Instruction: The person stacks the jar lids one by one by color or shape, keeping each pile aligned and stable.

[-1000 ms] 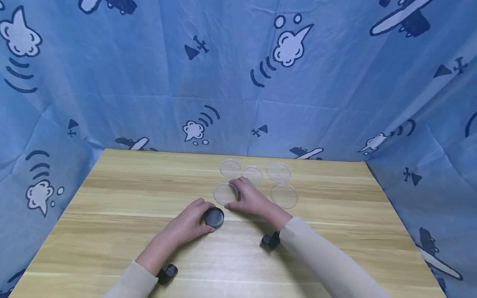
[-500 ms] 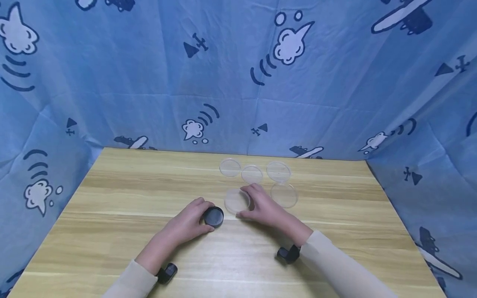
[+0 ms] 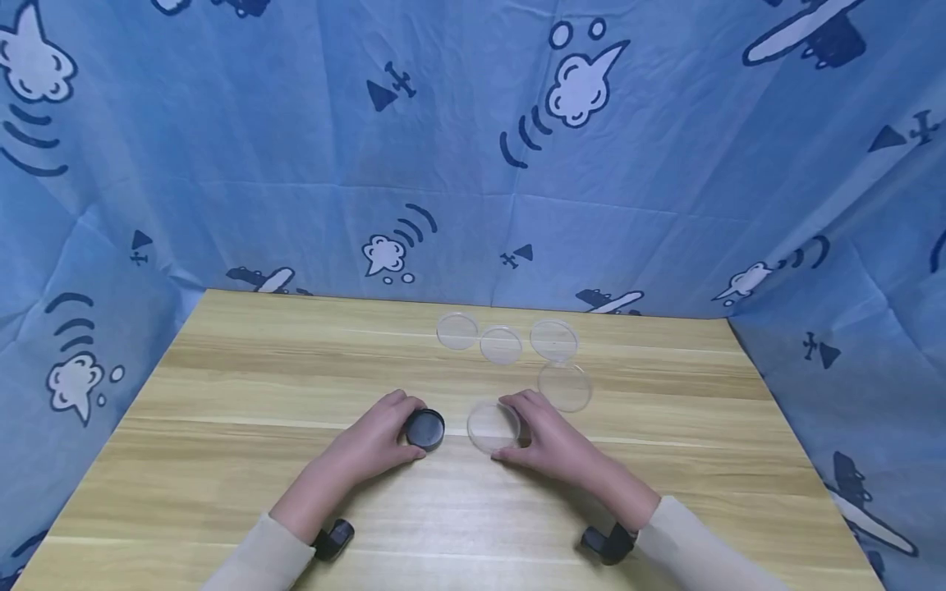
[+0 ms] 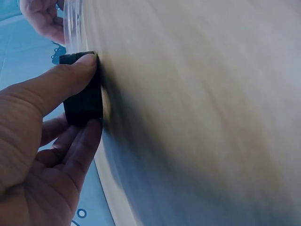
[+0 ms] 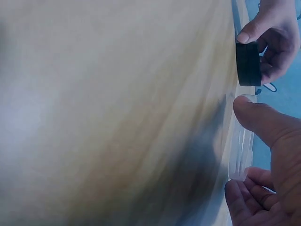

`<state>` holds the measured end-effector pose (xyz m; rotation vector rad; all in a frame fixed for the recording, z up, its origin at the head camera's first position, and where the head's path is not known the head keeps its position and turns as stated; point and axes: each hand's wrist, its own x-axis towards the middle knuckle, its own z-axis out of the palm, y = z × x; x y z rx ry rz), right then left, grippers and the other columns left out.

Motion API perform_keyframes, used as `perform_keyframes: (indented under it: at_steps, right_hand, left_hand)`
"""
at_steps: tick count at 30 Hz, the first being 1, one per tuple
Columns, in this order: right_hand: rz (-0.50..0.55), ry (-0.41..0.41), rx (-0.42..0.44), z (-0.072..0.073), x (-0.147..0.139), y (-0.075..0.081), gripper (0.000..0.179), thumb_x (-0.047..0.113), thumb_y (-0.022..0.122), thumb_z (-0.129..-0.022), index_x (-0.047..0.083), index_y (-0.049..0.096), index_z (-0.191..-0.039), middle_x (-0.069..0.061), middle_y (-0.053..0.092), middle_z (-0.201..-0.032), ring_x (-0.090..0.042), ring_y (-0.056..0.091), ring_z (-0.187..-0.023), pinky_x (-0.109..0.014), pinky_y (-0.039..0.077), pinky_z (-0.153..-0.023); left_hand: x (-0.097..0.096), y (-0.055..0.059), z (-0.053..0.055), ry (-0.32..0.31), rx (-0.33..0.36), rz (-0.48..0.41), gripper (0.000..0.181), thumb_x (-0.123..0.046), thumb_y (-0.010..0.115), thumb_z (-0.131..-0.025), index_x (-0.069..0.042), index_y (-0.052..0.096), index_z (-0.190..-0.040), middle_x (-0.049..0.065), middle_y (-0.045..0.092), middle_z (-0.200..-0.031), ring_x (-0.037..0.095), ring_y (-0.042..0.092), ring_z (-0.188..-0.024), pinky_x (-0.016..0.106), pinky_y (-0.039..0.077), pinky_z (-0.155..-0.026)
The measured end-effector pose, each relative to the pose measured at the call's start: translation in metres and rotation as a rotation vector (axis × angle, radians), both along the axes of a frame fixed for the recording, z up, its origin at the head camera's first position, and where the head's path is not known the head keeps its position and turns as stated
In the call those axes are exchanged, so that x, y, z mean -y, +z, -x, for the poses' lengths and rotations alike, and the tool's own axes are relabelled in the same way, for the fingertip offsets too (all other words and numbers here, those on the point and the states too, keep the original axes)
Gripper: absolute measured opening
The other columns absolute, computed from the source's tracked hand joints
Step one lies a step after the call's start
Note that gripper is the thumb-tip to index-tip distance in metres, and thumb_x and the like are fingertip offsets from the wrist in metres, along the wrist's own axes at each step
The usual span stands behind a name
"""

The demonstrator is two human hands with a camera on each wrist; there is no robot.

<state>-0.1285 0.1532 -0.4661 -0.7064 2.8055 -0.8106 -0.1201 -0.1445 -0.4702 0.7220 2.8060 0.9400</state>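
My left hand [image 3: 373,443] grips a shallow black round container [image 3: 425,431] by its sides, thumb at the near edge and fingers at the far edge. In the left wrist view its black side wall [image 4: 83,101] stands between thumb and fingers, right at the tabletop. My right hand [image 3: 556,443] holds a clear round plastic dish [image 3: 488,428] across its right side. The right wrist view shows the thin layered rim of that clear dish [image 5: 240,146] pinched between thumb and fingers. A small gap of tabletop separates the dish from the black container.
Behind the hands, more clear round dishes lie on the wooden table [image 3: 296,361]: a back left dish [image 3: 456,331], a middle dish [image 3: 501,345], a back right dish [image 3: 553,340] and a front right dish [image 3: 565,387]. A blue patterned curtain [image 3: 443,148] surrounds the table's back and sides.
My right hand has drawn the clear dish toward me and to the right, away from the back dishes. My left hand and the black container have stayed put.
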Motion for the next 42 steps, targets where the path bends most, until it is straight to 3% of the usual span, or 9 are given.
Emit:
perform_keyframes:
  at_steps: [7,18,28,36,42]
  right_hand:
    - [0.007,-0.007,-0.041,-0.006,-0.005,-0.003,0.076,0.032,0.091,-0.080,0.001,0.059,-0.140,-0.009,0.065,-0.128,-0.021,0.060,-0.117,-0.044,0.053,-0.103]
    - [0.031,0.009,-0.031,-0.009,-0.005,-0.008,0.079,0.028,0.089,-0.082,-0.003,0.053,-0.145,-0.013,0.062,-0.132,-0.024,0.057,-0.122,-0.045,0.052,-0.106]
    - [0.035,0.014,-0.019,-0.011,-0.008,-0.010,0.082,0.028,0.088,-0.083,-0.004,0.049,-0.148,-0.014,0.060,-0.133,-0.025,0.056,-0.124,-0.046,0.051,-0.107]
    - [0.102,-0.037,0.078,-0.008,-0.010,-0.006,0.088,0.042,0.088,-0.082,-0.001,0.050,-0.148,-0.015,0.058,-0.139,-0.028,0.058,-0.129,-0.053,0.048,-0.113]
    - [0.171,-0.063,0.022,0.009,-0.013,0.004,0.073,0.036,0.081,-0.091,-0.002,0.053,-0.146,-0.018,0.062,-0.140,-0.034,0.063,-0.127,-0.051,0.051,-0.110]
  left_hand:
    - [-0.003,0.003,0.002,0.007,0.024,0.025,0.051,-0.013,0.091,-0.079,0.000,0.066,-0.122,0.006,0.062,-0.104,0.015,0.059,-0.095,0.037,0.055,-0.090]
    - [-0.003,0.002,-0.002,0.017,0.030,0.018,0.050,-0.013,0.091,-0.079,-0.001,0.066,-0.120,0.005,0.060,-0.101,0.014,0.056,-0.092,0.035,0.054,-0.087]
    - [-0.006,0.005,0.000,0.035,0.077,0.030,0.051,-0.011,0.091,-0.077,0.001,0.067,-0.120,0.005,0.060,-0.101,0.014,0.056,-0.093,0.037,0.054,-0.089]
    - [-0.005,0.004,0.000,0.031,0.082,0.023,0.049,-0.011,0.091,-0.077,0.000,0.067,-0.119,0.005,0.059,-0.100,0.014,0.055,-0.092,0.035,0.053,-0.088]
    - [-0.005,0.005,0.000,0.034,0.084,0.027,0.049,-0.011,0.091,-0.077,-0.001,0.067,-0.119,0.004,0.058,-0.100,0.014,0.055,-0.092,0.036,0.053,-0.088]
